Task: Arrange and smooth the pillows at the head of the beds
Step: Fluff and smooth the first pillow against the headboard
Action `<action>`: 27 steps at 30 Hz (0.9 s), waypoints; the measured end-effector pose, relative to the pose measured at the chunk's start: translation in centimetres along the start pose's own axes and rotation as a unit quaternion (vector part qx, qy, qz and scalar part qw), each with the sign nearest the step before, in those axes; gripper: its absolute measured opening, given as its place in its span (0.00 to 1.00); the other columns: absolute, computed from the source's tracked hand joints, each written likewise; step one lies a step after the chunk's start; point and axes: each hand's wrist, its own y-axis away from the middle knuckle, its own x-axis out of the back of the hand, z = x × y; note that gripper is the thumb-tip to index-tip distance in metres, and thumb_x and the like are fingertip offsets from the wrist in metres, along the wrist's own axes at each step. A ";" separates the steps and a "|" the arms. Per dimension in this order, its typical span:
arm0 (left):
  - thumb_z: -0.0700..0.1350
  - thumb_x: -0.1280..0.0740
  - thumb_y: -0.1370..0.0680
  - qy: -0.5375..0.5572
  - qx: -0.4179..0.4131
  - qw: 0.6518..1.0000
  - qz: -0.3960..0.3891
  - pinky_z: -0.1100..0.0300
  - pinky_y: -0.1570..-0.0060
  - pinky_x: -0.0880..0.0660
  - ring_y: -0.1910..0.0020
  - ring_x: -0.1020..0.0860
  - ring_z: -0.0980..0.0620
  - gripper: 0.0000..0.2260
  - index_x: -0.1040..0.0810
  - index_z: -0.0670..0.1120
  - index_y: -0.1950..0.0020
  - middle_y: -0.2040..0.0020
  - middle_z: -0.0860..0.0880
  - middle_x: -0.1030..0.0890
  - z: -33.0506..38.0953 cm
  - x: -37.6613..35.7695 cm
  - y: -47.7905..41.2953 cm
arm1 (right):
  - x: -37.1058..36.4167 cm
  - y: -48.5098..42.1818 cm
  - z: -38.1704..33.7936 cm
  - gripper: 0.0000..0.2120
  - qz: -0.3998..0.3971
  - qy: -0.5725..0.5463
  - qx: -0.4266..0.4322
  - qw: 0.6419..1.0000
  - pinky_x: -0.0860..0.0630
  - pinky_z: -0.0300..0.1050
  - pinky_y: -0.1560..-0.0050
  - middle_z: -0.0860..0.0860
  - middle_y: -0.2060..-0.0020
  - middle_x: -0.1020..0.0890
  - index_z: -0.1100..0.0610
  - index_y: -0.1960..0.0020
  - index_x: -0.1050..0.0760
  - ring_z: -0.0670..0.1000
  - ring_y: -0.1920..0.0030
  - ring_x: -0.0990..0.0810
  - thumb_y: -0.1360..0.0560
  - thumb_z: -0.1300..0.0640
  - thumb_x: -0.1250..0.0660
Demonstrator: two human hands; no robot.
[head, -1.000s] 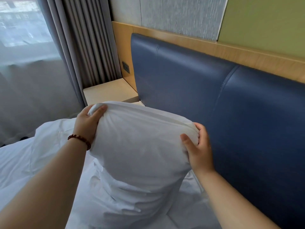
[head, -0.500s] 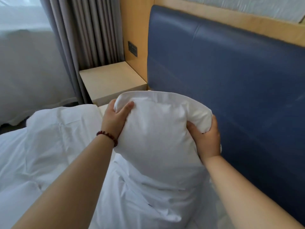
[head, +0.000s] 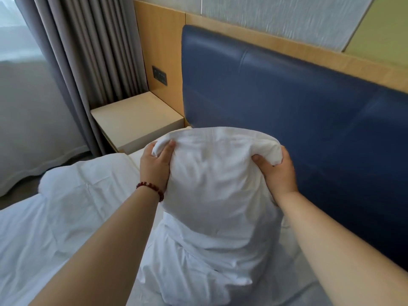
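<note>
Pillow (head: pixel 216 184) stands on end — both hands grip its top corners.

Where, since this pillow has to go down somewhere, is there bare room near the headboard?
Bare: the nightstand top, bordered by curtain and headboard, and a narrow sheet strip between pillow and headboard. Crowded: bunched bedding lies under the pillow that the left hand and right hand grip, and spreads to its left.

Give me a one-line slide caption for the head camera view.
The left hand and right hand grip the top corners of an upright white fabric pillow before a padded blue headboard.
</note>
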 end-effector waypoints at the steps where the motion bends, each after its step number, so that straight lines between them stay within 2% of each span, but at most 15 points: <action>1: 0.57 0.32 0.23 -0.004 -0.014 1.000 -0.003 0.62 0.55 0.26 0.54 0.21 0.56 0.10 0.22 0.52 0.48 0.53 0.53 0.18 1.4 -0.2 0.1 | 0.5 0.1 -0.8 0.26 0.011 -0.014 0.003 1.000 0.26 0.43 0.51 0.40 0.48 0.20 0.46 0.38 0.27 0.43 0.47 0.21 0.32 0.43 0.24; 4: 0.56 0.32 0.22 -0.007 -0.056 0.998 -0.010 0.63 0.57 0.25 0.58 0.21 0.59 0.06 0.23 0.55 0.53 0.57 0.55 0.19 5.7 -1.1 -0.4 | 1.7 -0.2 -3.7 0.26 0.031 -0.055 0.019 0.998 0.28 0.37 0.56 0.39 0.48 0.21 0.48 0.37 0.28 0.38 0.50 0.23 0.31 0.43 0.25; 6: 0.57 0.33 0.22 0.000 -0.082 0.997 -0.011 0.62 0.56 0.25 0.58 0.21 0.59 0.08 0.23 0.52 0.51 0.57 0.55 0.19 8.2 -1.6 -1.4 | 2.1 -0.9 -5.7 0.25 0.046 -0.081 0.034 0.995 0.28 0.36 0.56 0.39 0.48 0.22 0.48 0.37 0.28 0.38 0.50 0.23 0.31 0.43 0.25; 9: 0.58 0.33 0.22 0.006 -0.108 0.994 0.004 0.62 0.56 0.25 0.56 0.21 0.57 0.15 0.23 0.48 0.46 0.55 0.54 0.20 11.4 -2.7 -3.0 | 2.2 -2.6 -8.2 0.22 0.064 -0.126 0.053 0.989 0.27 0.37 0.54 0.39 0.49 0.21 0.47 0.40 0.28 0.38 0.51 0.22 0.30 0.43 0.26; 14: 0.59 0.33 0.23 0.005 -0.126 0.992 0.030 0.65 0.59 0.28 0.58 0.23 0.58 0.12 0.25 0.51 0.52 0.56 0.54 0.21 15.7 -5.3 -6.3 | 1.9 -6.4 -10.9 0.20 0.084 -0.194 0.076 0.974 0.24 0.42 0.48 0.41 0.49 0.19 0.45 0.42 0.26 0.41 0.50 0.20 0.30 0.42 0.26; 17: 0.59 0.33 0.23 -0.010 -0.151 0.987 0.051 0.64 0.59 0.27 0.58 0.23 0.57 0.15 0.23 0.47 0.49 0.57 0.53 0.20 18.2 -7.0 -9.0 | 1.7 -9.5 -12.0 0.20 0.088 -0.218 0.085 0.968 0.25 0.41 0.48 0.40 0.49 0.19 0.46 0.42 0.26 0.40 0.50 0.20 0.30 0.42 0.26; 21: 0.59 0.33 0.23 -0.044 -0.177 0.981 0.061 0.63 0.60 0.27 0.57 0.22 0.56 0.16 0.23 0.48 0.47 0.55 0.52 0.20 20.6 -9.7 -12.9 | 0.9 -14.2 -12.3 0.20 0.082 -0.245 0.080 0.963 0.26 0.41 0.48 0.38 0.49 0.21 0.40 0.44 0.29 0.39 0.49 0.21 0.31 0.41 0.26; 23: 0.59 0.34 0.22 -0.071 -0.170 0.981 0.053 0.62 0.59 0.27 0.56 0.22 0.54 0.15 0.23 0.49 0.46 0.54 0.51 0.19 20.6 -11.5 -15.3 | 0.4 -16.7 -11.2 0.21 0.079 -0.248 0.075 0.963 0.26 0.41 0.49 0.38 0.50 0.21 0.41 0.42 0.29 0.39 0.50 0.22 0.31 0.41 0.26; 25: 0.58 0.38 0.20 -0.114 -0.148 0.982 0.030 0.60 0.60 0.28 0.57 0.22 0.51 0.11 0.25 0.51 0.49 0.55 0.51 0.20 19.4 -13.5 -17.5 | -0.4 -19.2 -9.1 0.22 0.075 -0.230 0.055 0.969 0.25 0.45 0.48 0.39 0.49 0.21 0.42 0.41 0.30 0.43 0.49 0.21 0.30 0.41 0.26; 27: 0.56 0.44 0.17 -0.121 -0.102 0.987 -0.013 0.57 0.54 0.28 0.53 0.24 0.49 0.11 0.26 0.52 0.48 0.54 0.51 0.22 16.9 -15.8 -19.2 | -1.5 -21.6 -5.9 0.24 0.071 -0.210 0.013 0.975 0.25 0.50 0.43 0.43 0.45 0.21 0.44 0.38 0.30 0.49 0.46 0.21 0.30 0.40 0.27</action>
